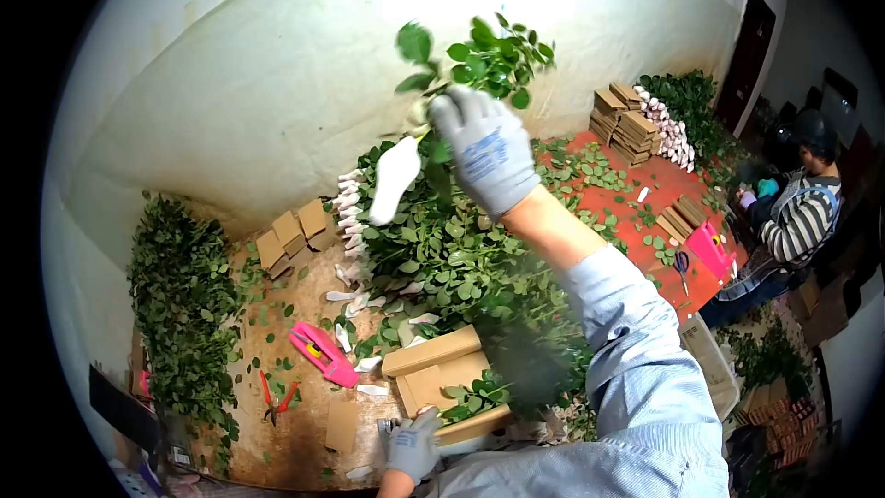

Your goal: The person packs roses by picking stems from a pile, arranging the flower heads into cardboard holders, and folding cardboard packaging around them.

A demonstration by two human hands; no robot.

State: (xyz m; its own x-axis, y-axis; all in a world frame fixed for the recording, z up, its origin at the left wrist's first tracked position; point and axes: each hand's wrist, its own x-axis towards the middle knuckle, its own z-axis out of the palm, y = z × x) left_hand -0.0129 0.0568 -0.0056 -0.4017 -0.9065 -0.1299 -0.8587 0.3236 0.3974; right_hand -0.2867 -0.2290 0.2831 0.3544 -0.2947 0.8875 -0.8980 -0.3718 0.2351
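My right hand (484, 143), in a grey work glove with blue print, is raised high in front of the wall. Its fingers are closed round a leafy stem (498, 60) whose head, in a white sleeve (396, 180), hangs down to the left. Below lies a big heap of leafy stems (442, 258), their white-sleeved heads (350, 221) along the left side. My left hand (412, 447), gloved too, is low at the near left corner of an open cardboard box (433, 350). Its fingers look curled, and what they hold is hidden. Leaves lie inside the box.
Left of the box are a pink tool (323, 355), red-handled pruners (275, 397) and a cardboard piece (341, 424). More leafy stems (180, 304) stand along the left wall. A co-worker (793, 203) sits at the red table (622, 212), with cardboard stacks (631, 124) and scissors (682, 267).
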